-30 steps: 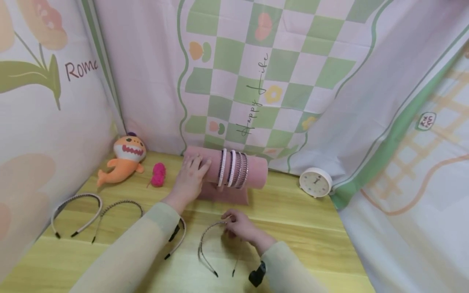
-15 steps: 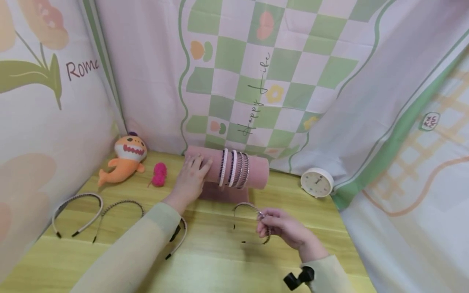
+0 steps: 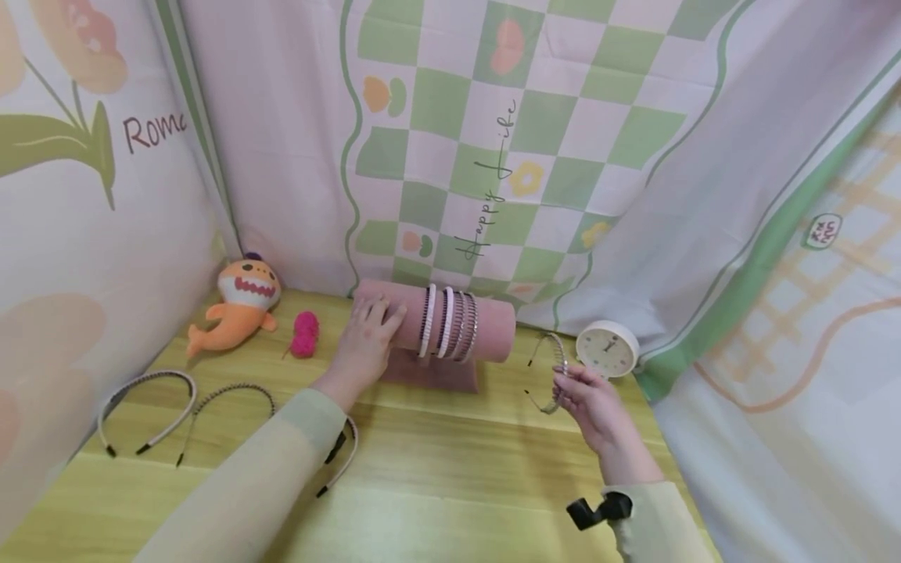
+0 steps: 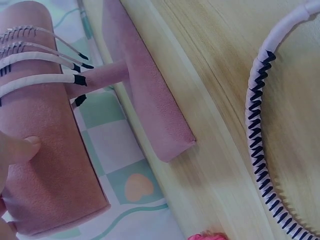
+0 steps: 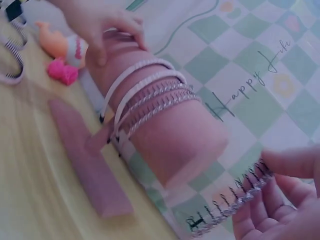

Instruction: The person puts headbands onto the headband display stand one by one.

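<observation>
My left hand [image 3: 362,344] grips the left end of a pink padded headband stand [image 3: 496,328], thumb in front and fingers over the top. Round its horizontal roll sit several headbands, two white [image 5: 145,80] and others with silvery beading [image 5: 165,102]. Beyond the stand's right end, my right hand [image 3: 594,410] pinches a beaded toothed headband [image 5: 235,202] between thumb and fingers. It is held off the table, its two tips pointing left toward the roll. In the left wrist view, my thumb [image 4: 22,149] presses on the plush; most other fingers are hidden.
A white headband [image 3: 186,379] and a thin dark one [image 3: 239,387] lie at the left. Another headband [image 3: 354,450] is partly covered by my left sleeve. An orange shark toy [image 3: 242,313] and pink yarn [image 3: 305,335] stand behind. A white clock [image 3: 607,349] is just behind my right hand.
My right hand has picked the beaded headband up from the table, turned it, and carried it right and back beside the stand's right end. The left hand stays on the stand.
</observation>
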{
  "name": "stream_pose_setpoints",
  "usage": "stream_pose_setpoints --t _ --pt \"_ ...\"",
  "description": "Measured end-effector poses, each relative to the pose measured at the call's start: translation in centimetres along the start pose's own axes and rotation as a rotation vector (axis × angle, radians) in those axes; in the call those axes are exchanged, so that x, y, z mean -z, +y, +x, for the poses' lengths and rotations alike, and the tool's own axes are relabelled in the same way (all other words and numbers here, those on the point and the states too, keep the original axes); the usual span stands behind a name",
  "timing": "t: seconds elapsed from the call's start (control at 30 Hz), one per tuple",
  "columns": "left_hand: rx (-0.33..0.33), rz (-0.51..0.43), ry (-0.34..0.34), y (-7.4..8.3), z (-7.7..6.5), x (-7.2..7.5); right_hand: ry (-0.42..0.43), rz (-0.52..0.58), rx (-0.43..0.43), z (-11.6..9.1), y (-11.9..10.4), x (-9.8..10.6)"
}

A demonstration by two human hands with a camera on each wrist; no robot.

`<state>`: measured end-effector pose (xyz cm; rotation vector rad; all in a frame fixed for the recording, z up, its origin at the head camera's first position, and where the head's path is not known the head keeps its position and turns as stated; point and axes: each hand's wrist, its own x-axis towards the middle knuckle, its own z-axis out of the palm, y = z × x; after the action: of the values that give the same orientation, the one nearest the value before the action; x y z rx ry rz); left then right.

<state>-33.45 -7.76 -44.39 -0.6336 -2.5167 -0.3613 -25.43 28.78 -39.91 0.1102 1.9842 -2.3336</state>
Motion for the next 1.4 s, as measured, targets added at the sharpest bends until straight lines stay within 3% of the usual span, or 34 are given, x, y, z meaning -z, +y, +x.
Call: stream_pose_setpoints --t 0.23,0.5,0.87,1.03,1.27,1.4 --pt "-0.008 0.012 -0.008 -0.1 0.0 -0.1 0.106 0.100 -0.070 3.5 -1.2 -2.8" --pt "-0.002 -0.011 -0.019 0.0 0.0 0.0 0.192 0.072 -0.037 6.4 -0.9 -5.9" --pt "-0.015 -0.018 0.024 -0.1 0.1 -0.1 0.271 -0.282 0.108 7.8 -0.6 -9.1" --pt "-0.009 -0.013 0.011 -0.1 0.1 -0.1 0.322 -0.420 0.166 8.2 -0.4 -10.2" --pt "0.005 -0.014 -0.004 -0.1 0.1 0.0 0.366 -0.602 0.230 8.5 -0.1 -10.8" --pt "0.004 -0.012 -0.008 -0.1 0.0 0.0 0.331 -0.699 0.258 8.2 0.2 -10.5"
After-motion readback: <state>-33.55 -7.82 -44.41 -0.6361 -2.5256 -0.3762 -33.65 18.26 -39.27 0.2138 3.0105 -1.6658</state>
